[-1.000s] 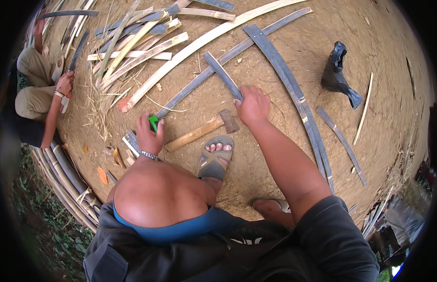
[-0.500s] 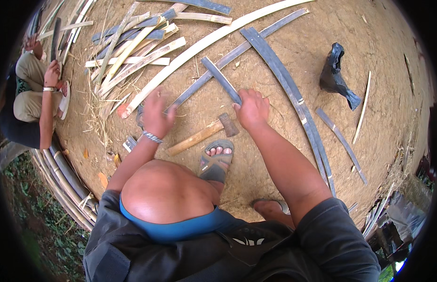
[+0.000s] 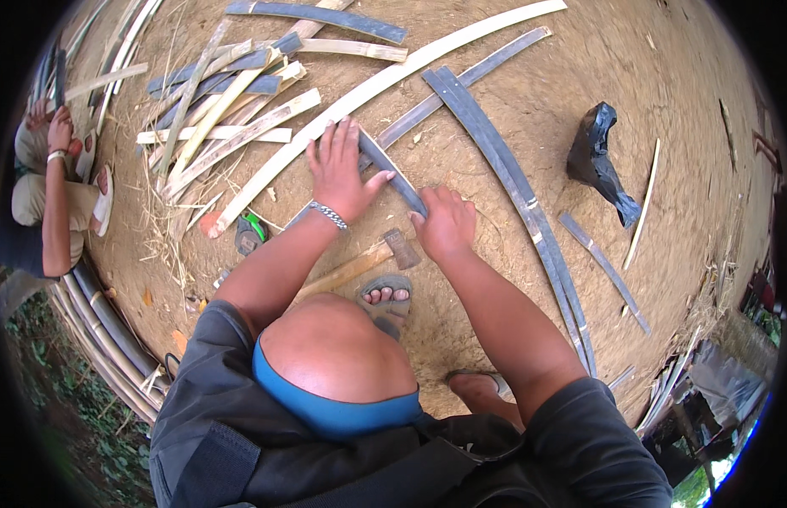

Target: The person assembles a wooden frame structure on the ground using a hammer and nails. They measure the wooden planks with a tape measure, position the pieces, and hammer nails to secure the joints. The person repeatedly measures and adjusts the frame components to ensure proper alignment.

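A short dark bamboo strip (image 3: 395, 178) lies slantwise across a longer grey bamboo strip (image 3: 417, 117) on the dirt. My right hand (image 3: 447, 223) is closed around the short strip's near end. Beside its far end, my left hand (image 3: 338, 173) is stretched out with fingers extended, the thumb reaching over the strip's edge. A long pale bamboo strip (image 3: 279, 178) curves past the left fingertips. Below my hands, a hammer-like tool (image 3: 347, 271) with a wooden handle and rusty head lies by my sandaled foot. A black and green tape measure (image 3: 251, 233) sits left of my left wrist.
Cut bamboo pieces (image 3: 232, 110) are heaped at the far left. Joined dark strips (image 3: 529, 207) run down the right, near a black plastic bag (image 3: 598, 161). At the left edge a seated person (image 3: 59, 169) holds a dark upright piece. Bamboo poles (image 3: 114, 330) border the lower left.
My left hand has moved right and away from me, from near the long grey strip's end to the short strip's far end. My right hand keeps its hold; the view has shifted slightly.
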`<state>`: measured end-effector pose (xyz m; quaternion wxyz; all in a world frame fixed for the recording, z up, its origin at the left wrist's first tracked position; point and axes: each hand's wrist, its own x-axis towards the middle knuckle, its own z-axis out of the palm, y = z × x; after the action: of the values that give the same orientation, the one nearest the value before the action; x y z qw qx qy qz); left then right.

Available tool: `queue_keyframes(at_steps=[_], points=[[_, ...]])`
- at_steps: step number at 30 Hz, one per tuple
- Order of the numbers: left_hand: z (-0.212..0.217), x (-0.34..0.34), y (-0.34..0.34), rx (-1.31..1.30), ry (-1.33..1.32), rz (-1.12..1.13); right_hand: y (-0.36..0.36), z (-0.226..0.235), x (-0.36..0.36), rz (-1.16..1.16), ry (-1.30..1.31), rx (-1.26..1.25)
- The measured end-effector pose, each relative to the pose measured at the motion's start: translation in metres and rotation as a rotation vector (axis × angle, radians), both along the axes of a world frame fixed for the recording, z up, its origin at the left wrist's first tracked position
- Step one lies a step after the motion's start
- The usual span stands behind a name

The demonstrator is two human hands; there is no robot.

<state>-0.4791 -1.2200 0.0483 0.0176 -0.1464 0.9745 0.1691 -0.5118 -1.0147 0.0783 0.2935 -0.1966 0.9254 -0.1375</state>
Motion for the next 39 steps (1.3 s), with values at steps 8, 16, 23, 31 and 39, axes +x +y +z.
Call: queue_keyframes(at_steps=[8,16,23,31,39], points=[[-0.007,0.0,-0.011,0.008,-0.111,-0.034,0.002,-0.003,-0.002,-0.005,0.026,-0.027],[0.004,-0.01,-0.008,0.086,-0.134,-0.009,-0.004,0.006,-0.008,-0.059,-0.055,0.024],[0.017,-0.025,-0.016,0.075,-0.251,-0.028,-0.008,0.012,-0.015,0.012,-0.101,0.081],[0.022,-0.028,-0.015,0.069,-0.301,-0.012,0.001,0.007,-0.021,0.1,-0.114,0.021],[0.024,-0.021,-0.006,0.059,-0.321,0.066,0.039,0.031,-0.037,0.245,-0.123,-0.105]])
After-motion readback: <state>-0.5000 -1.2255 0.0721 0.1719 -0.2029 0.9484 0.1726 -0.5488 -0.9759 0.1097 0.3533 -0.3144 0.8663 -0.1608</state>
